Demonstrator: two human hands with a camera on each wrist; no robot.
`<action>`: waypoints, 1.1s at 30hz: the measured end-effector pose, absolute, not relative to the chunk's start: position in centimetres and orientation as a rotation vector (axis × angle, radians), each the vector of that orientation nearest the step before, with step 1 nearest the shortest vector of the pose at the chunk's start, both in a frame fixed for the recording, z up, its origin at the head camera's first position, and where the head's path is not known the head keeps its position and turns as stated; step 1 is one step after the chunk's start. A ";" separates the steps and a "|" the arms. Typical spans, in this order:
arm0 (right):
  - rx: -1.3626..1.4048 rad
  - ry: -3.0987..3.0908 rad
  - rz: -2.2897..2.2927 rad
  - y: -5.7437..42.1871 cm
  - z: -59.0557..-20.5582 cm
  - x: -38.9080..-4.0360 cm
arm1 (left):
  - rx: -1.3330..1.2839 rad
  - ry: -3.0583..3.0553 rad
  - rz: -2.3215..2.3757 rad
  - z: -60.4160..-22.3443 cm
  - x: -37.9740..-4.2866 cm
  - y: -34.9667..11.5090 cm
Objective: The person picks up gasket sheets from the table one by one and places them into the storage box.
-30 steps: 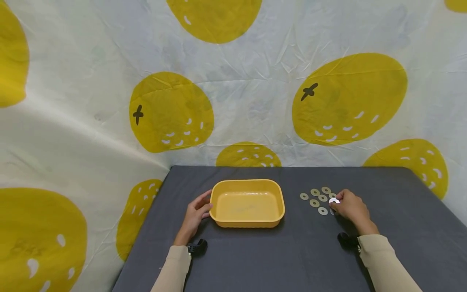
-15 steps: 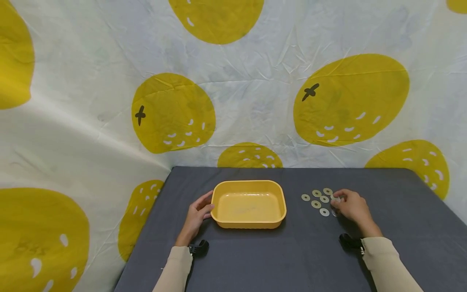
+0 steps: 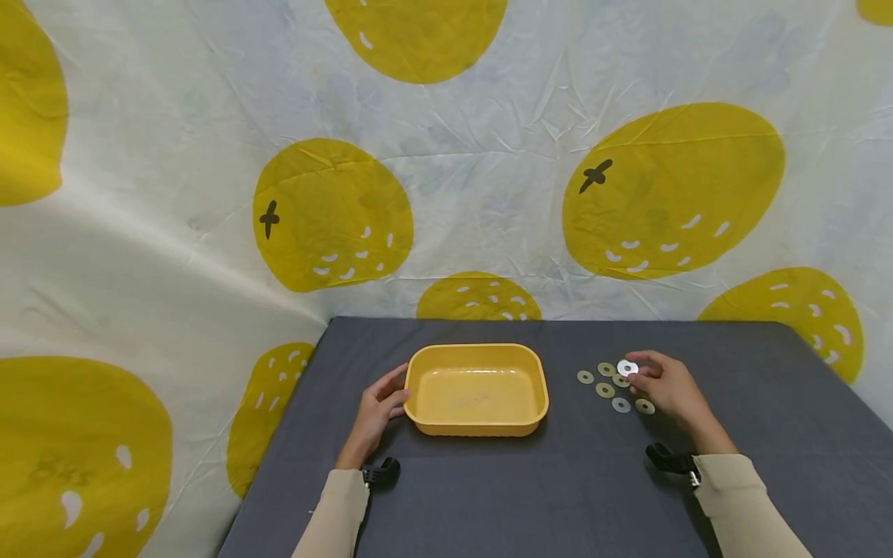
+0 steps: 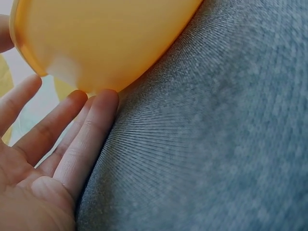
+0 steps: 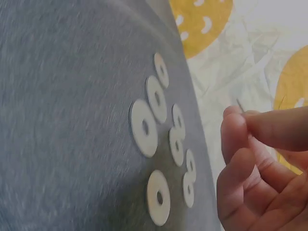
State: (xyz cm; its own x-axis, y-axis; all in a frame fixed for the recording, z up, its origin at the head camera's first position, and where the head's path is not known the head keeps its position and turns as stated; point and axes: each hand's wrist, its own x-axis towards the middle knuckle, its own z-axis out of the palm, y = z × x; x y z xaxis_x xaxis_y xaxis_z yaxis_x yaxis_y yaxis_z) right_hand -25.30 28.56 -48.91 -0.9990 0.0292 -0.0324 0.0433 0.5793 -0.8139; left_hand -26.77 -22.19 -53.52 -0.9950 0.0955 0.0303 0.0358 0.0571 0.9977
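Note:
A yellow rectangular plastic tray [image 3: 476, 428] stands on the dark grey cloth, left of centre in the head view. My left hand [image 3: 373, 415] rests at its left end, its fingertips against the tray's outer wall [image 4: 101, 48] in the left wrist view. On the right, my right hand [image 3: 671, 387] pinches a shiny flat washer [image 3: 622, 367] between thumb and fingertip. The right wrist view shows that washer edge-on [image 5: 240, 105], raised over the cloth. Several more washers [image 5: 137, 122] lie flat in a loose group beside and beneath the hand; the hand hides some in the head view.
The dark grey tablecloth [image 3: 530, 496] covers the table, whose far edge meets a white curtain [image 3: 488, 209] with a yellow fruit print. A black wrist camera [image 3: 380, 473] is strapped below my left hand, another [image 3: 670, 459] below my right.
My right hand has lifted a washer off the group and moved it slightly left and up in the head view. The left hand stays at the tray.

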 end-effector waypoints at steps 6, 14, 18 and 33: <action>-0.009 2.753 -1.541 27.2 -47.8 -25.3 | 0.144 2.249 2.115 -53.6 -26.9 -22.3; -0.050 2.730 -1.604 25.5 -46.2 -25.5 | 0.157 2.273 2.100 -53.5 -26.9 -22.3; -0.065 2.703 -1.650 24.7 -45.7 -25.6 | 0.159 2.282 2.099 -53.5 -26.9 -22.2; -0.118 2.643 -1.768 21.5 -44.8 -26.5 | 0.172 2.300 2.099 -53.5 -26.8 -22.1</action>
